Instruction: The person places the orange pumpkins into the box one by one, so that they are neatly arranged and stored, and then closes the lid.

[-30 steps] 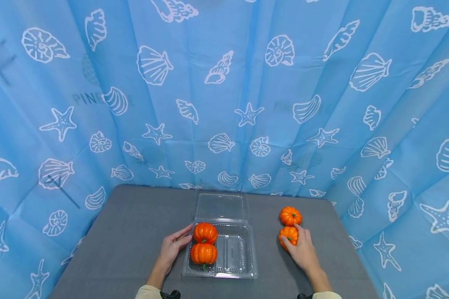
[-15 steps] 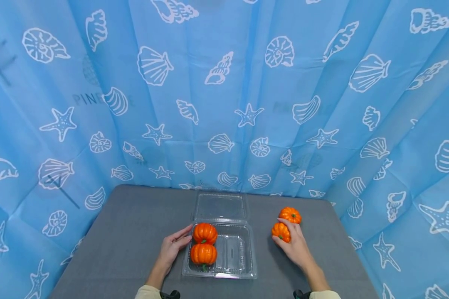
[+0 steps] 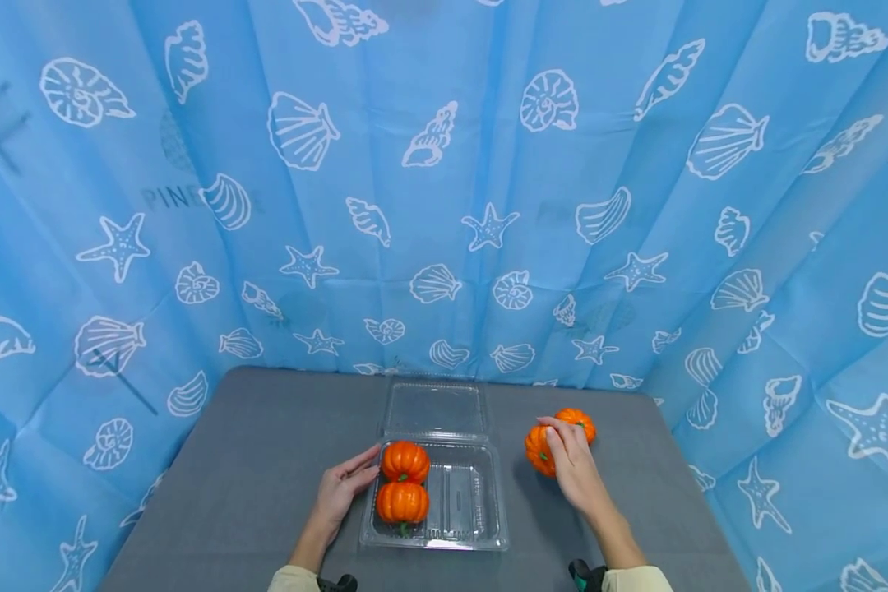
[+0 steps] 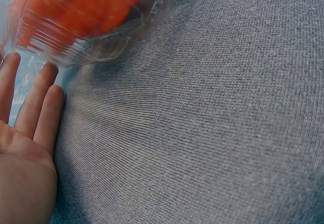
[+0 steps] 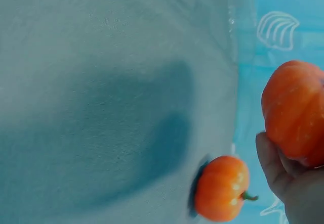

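My right hand (image 3: 579,472) grips a small orange pumpkin (image 3: 539,450); the right wrist view shows that pumpkin (image 5: 296,113) held up off the table, its shadow apart from it. Another pumpkin (image 3: 577,422) stands on the table just behind this hand. At the left side of a clear plastic clamshell box (image 3: 505,526), my left hand (image 3: 338,491) touches the wall with fingers extended. Two pumpkins sit in the box's left half, a rear pumpkin (image 3: 406,461) and a front pumpkin (image 3: 403,502). In the left wrist view the fingers (image 4: 38,100) lie against the plastic.
The box's lid (image 3: 435,409) lies folded back behind it. A grey cloth-covered table (image 3: 281,444) carries everything. Behind and to the right hangs a blue curtain (image 3: 444,205) with white shell prints, meeting the table's back edge.
My right hand has lifted the nearer of the two right-hand pumpkins and carried it left, toward the box. The left hand, the box and the pumpkins in it have stayed put.
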The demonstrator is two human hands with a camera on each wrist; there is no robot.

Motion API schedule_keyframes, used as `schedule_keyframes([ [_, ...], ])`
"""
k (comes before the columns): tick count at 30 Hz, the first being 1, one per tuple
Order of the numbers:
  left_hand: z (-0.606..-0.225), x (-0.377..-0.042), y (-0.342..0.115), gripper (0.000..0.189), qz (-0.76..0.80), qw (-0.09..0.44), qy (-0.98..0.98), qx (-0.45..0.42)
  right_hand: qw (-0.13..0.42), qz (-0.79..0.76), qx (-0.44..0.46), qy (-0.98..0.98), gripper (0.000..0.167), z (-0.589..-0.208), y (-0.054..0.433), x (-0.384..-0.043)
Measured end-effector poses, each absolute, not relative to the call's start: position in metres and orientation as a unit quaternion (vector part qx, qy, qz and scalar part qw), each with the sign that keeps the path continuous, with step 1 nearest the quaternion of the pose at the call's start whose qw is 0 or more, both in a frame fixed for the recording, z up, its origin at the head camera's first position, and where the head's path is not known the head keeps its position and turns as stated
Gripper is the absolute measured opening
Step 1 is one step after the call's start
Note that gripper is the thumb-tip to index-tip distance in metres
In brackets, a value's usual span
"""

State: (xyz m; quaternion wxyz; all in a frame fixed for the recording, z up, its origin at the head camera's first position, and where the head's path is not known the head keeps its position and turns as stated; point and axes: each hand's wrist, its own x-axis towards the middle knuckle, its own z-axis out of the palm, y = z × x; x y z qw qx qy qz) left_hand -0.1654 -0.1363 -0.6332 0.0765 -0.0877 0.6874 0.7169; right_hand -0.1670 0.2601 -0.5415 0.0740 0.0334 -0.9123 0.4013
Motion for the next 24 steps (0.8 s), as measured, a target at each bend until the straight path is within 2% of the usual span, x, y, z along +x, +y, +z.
schedule_keyframes([
  [5, -0.634, -0.165, -0.136, 0.049, 0.719, 0.074, 0.685, -0.087, 0.077, 0.389, 0.043, -0.917, 0.043, -0.533, 0.249, -0.168],
  [13, -0.632, -0.165, -0.136, 0.049, 0.727, 0.073, 0.677, -0.088, 0.068, 0.383, 0.030, -0.921, 0.063, -0.526, 0.231, -0.167],
  [17, -0.631, -0.164, -0.136, 0.050, 0.722, 0.072, 0.682, -0.091, 0.071, 0.396, 0.038, -0.915, 0.056, -0.526, 0.223, -0.167],
  [24, -0.633, -0.165, -0.135, 0.051, 0.717, 0.061, 0.689, -0.084, 0.112, 0.394, 0.086, -0.908, 0.047, -0.531, 0.208, -0.163],
])
